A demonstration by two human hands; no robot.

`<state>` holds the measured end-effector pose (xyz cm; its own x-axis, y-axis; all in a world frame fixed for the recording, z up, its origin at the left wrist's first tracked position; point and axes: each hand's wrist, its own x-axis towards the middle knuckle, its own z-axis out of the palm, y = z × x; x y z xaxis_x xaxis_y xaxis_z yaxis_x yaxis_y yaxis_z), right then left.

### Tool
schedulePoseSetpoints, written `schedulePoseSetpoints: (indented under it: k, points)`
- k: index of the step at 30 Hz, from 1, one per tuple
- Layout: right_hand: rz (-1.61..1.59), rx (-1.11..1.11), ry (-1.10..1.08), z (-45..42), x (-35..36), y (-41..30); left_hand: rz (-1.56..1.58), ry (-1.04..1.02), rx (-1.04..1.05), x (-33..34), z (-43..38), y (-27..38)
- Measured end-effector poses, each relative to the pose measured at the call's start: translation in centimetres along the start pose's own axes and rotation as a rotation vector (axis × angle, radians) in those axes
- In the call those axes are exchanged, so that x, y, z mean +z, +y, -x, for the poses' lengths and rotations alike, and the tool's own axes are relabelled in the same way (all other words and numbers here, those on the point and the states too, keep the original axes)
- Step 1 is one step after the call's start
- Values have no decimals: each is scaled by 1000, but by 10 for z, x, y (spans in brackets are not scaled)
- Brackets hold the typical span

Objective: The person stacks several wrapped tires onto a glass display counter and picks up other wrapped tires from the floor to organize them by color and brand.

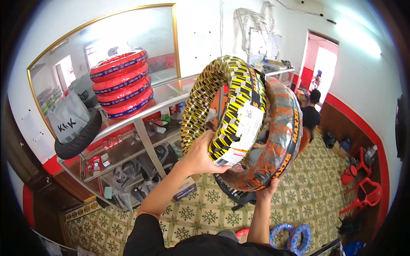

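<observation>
I hold up two wrapped Maxxis motorcycle tyres side by side. My left hand (201, 156) grips the lower edge of the tyre in yellow-and-black wrap (232, 123), its thumb below a white printed label (250, 124). Right of it and partly behind, the tyre in orange-and-grey wrap (285, 137) rests in my right hand (270, 188), which grips it from beneath. Most of the right hand's fingers are hidden behind that tyre. Both tyres stand tilted on edge, above the floor, with the glass display counter (144, 123) to their left.
Several red-wrapped tyres (123, 86) are stacked on the counter, near a black tyre (80, 137) and a grey bag (70, 116). Blue-wrapped tyres (301, 238) lie on the tiled floor (211, 195). A person (311, 115) is beyond. Red chairs (368, 195) stand right.
</observation>
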<state>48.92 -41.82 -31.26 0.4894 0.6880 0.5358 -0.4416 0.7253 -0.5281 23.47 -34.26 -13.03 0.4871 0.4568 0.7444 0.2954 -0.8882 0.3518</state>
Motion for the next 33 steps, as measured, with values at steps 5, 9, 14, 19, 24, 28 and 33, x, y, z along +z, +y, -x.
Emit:
schedulePoseSetpoints:
  k: [5, 9, 14, 19, 24, 28, 33]
  points:
    - [-63, -69, -64, -84, 48, 82, -113, 61, -88, -29, -33, -72]
    - [11, -56, -128, -153, 64, 133, -182, 122, -109, -28, -66, -121]
    - [-3, -40, -125, -234, 96, 182, -171, 231, -178, -34, -111, -186]
    - [49, 34, -338, -287, 94, 216, -93, 211, -198, -33, -143, -220]
    - [65, 40, -303, -297, 95, 257, -44, 219, -273, -35, -144, -255]
    - [194, -34, -214, -296, 96, 276, 29, 246, -321, -30, -146, -272]
    - [168, -29, -190, -297, 97, 273, -30, 193, -319, -42, -157, -273]
